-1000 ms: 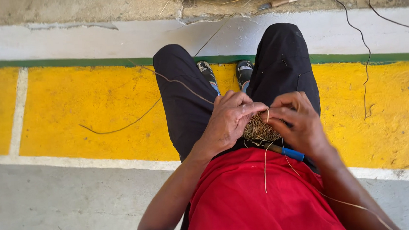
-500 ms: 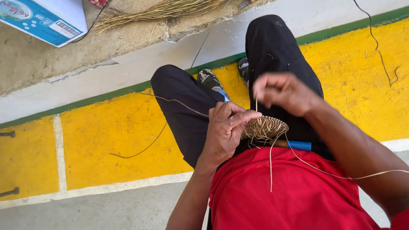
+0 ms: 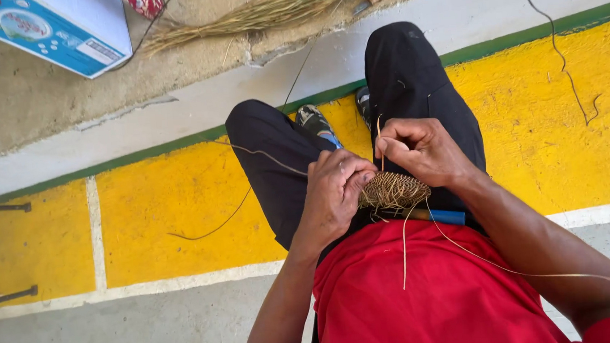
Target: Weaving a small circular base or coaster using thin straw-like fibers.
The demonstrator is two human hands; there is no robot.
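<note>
the left hand (image 3: 334,194) closes its fingers around the edge of a small round weave (image 3: 392,190) of dry, ribbed straw that sits over the lap, between both hands, and the right hand (image 3: 419,148) pinches one thin strand (image 3: 379,133) upright just above it. loose fibres hang from the weave over the red shirt (image 3: 431,299), and a blue handle (image 3: 446,217) shows only partly under it. a straw bundle (image 3: 270,7) and a blue box (image 3: 54,28), cut off at the top edge so its inside is not seen, lie on the rough concrete far from the hands.

2 hands (image 3: 335,191) (image 3: 423,151), 1 woven disc (image 3: 393,190), 1 box (image 3: 54,28).
</note>
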